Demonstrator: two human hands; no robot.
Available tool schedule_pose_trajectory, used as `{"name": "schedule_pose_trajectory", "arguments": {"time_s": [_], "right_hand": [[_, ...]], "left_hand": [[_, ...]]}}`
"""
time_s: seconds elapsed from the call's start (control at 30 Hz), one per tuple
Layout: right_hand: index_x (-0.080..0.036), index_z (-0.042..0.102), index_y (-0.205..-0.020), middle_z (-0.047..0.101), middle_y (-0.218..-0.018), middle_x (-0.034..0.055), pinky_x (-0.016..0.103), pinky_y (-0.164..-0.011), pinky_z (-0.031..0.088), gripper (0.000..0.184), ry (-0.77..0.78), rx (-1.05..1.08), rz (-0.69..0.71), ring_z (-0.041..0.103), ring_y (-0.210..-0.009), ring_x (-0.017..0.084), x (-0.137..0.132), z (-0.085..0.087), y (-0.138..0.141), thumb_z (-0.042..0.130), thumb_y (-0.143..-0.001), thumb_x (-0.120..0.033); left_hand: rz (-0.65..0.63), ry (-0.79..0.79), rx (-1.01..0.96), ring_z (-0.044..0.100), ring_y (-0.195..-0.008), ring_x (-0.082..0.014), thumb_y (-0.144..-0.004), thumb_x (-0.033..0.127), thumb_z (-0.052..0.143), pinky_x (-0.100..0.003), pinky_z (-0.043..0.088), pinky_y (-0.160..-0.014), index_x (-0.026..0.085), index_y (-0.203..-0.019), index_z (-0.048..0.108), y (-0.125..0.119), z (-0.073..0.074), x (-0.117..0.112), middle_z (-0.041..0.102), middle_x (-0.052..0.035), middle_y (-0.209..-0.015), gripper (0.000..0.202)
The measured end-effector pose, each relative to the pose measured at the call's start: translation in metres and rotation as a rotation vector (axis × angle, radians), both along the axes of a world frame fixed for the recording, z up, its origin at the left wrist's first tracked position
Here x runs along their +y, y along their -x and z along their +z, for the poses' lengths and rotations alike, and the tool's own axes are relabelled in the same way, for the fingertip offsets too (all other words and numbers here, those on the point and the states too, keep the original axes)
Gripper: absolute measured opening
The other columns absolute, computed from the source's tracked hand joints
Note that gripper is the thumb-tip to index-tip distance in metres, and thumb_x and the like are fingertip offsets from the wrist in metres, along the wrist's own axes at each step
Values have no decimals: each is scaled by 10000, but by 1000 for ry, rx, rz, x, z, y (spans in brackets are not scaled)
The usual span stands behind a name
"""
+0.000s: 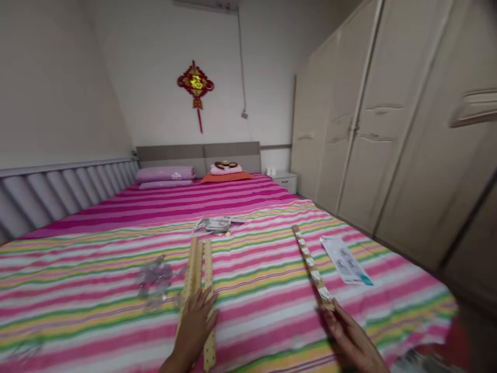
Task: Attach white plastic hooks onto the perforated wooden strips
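My left hand [194, 321] lies over several pale wooden strips, its fingers stretched out. Rows of small holes run along the left strip [191, 272] and the right strip [208, 264]. My right hand [351, 334] pinches the near end of another narrow wooden strip [309, 261], which carries a row of white pieces and points away from me. Right of that strip lies a white and teal card pack [345, 260] with small items in it. A blurred heap of clear plastic pieces [155, 277] sits left of my left hand.
Everything lies on a bed with a striped sheet [260, 290]. Beyond the strips is a small pile of white and grey items [216, 224]. Folded bedding [166, 175] is by the headboard [233, 155]. A wardrobe [411, 171] stands to the right, a grey rail [70, 191] to the left.
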State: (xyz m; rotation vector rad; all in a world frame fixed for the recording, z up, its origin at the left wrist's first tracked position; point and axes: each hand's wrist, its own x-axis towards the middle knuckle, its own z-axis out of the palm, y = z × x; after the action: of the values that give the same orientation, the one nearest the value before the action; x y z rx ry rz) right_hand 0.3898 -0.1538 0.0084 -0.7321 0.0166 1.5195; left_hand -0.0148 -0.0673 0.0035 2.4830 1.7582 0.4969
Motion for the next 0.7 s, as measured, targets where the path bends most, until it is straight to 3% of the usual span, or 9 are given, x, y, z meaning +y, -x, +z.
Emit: {"name": "schedule_pose_trajectory", "arguments": {"time_s": [0.13, 0.3, 0.47, 0.6, 0.7], "right_hand": [[-121, 713, -737, 728, -681, 30, 154, -566, 595, 346, -8, -65, 141, 687, -583, 130, 1, 2, 25, 878, -437, -76], [-183, 720, -845, 710, -775, 22, 197, -610, 602, 360, -168, -216, 262, 687, -647, 153, 2, 2, 79, 856, -515, -139], [-174, 730, -756, 671, -687, 22, 171, -546, 540, 165, -239, -176, 403, 604, -579, 105, 17, 24, 151, 811, -631, -245], [-164, 741, -802, 683, -733, 20, 154, -557, 502, 223, -291, -148, 481, 566, -581, 80, 43, 44, 213, 827, -599, -196], [-175, 743, -772, 682, -739, 8, 167, -580, 497, 219, -314, -211, 506, 565, -588, 80, 64, 50, 257, 835, -573, -169]], "left_hand": [[-11, 11, -99, 324, -1357, -281, -875, 359, 462, -517, 235, -1104, 334, -1282, 537, -2, 8, -7, 433, -2, -1443, 415], [0, 68, -345, 319, -1360, -284, -849, 390, 505, -523, 209, -1124, 305, -1256, 568, -3, 18, -13, 455, -32, -1427, 421], [155, 168, -928, 396, -1316, -255, -849, 490, 471, -439, 250, -1129, 234, -1195, 620, -4, 31, -19, 505, -83, -1381, 455], [223, 389, -1482, 497, -1228, -257, -820, 594, 461, -408, 384, -1038, 198, -1197, 590, -1, 41, -17, 535, -126, -1338, 561], [250, 455, -1665, 550, -1154, -258, -772, 627, 517, -380, 452, -939, 195, -1142, 593, 0, 51, -11, 581, -141, -1265, 574]]}}
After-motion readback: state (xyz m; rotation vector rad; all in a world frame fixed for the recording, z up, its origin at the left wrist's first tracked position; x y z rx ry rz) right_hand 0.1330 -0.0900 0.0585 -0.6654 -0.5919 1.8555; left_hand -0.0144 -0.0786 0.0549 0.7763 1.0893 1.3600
